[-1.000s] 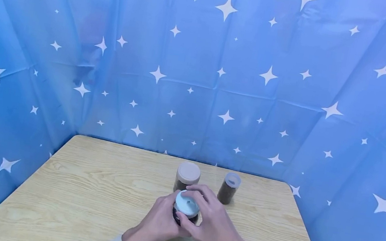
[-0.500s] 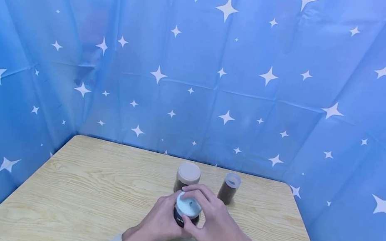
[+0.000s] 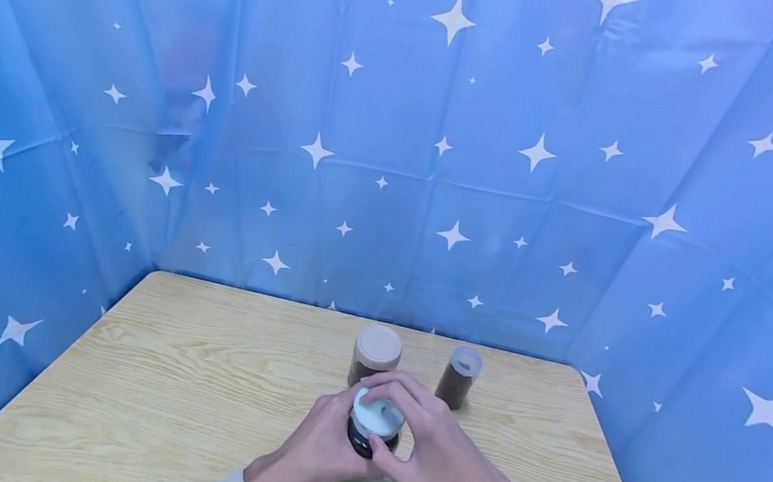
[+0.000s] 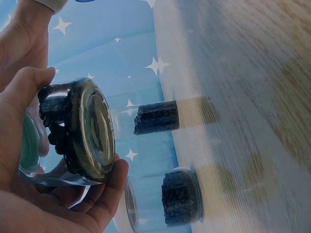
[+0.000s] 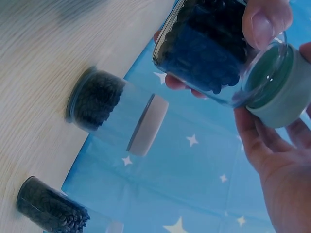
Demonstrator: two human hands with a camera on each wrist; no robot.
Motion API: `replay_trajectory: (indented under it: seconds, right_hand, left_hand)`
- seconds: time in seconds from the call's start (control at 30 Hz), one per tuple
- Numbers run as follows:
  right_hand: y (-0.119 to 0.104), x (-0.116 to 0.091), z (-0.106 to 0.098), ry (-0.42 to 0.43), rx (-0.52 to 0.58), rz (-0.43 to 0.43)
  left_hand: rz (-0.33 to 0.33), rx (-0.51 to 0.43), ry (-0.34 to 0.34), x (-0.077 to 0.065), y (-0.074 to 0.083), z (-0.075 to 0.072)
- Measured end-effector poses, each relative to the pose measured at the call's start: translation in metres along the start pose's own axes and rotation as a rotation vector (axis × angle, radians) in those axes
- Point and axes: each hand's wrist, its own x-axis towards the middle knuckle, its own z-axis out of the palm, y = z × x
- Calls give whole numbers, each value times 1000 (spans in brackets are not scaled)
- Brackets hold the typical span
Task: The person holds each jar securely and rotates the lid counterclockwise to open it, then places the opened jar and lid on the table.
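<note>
A clear glass jar (image 3: 362, 441) of dark beans is held up near the front middle of the table, its round base (image 4: 99, 128) turned toward the left wrist camera. My left hand (image 3: 318, 443) grips the jar body, thumb on one side and fingers curled on the other. From the right, my right hand (image 3: 436, 455) arches over the jar and holds its pale mint lid (image 3: 378, 413) between thumb and fingers. In the right wrist view the lid (image 5: 279, 90) is at the jar's mouth, with clear glass between it and the beans (image 5: 209, 48).
Just behind the hands stands a wider jar with a beige lid (image 3: 378, 346), part-filled with dark beans or seeds. A slimmer jar with a translucent lid (image 3: 466, 361) stands to its right. The wooden table (image 3: 183, 377) ends at a starry blue curtain (image 3: 407, 109).
The lid and jar have moved slightly right and toward the front. My right hand has also drifted a little right, its thumb moving along the lid's edge. The two standing jars have not moved.
</note>
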Motion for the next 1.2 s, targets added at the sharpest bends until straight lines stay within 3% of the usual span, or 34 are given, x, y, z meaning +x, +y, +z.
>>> replay_trajectory:
  seconds: [0.43, 0.77, 0.93, 1.2]
  right_hand:
    - [-4, -2, 0, 8, -73, 49]
    - [-10, -6, 12, 140, -152, 103]
    - [-13, -7, 19, 186, -169, 148]
    - [-13, -9, 25, 232, -206, 135]
  left_hand:
    - [25, 15, 8, 1, 0, 0]
    - [-11, 57, 47, 2, 0, 1]
    - [16, 81, 82, 3, -1, 3]
    - [39, 118, 113, 3, 2, 6]
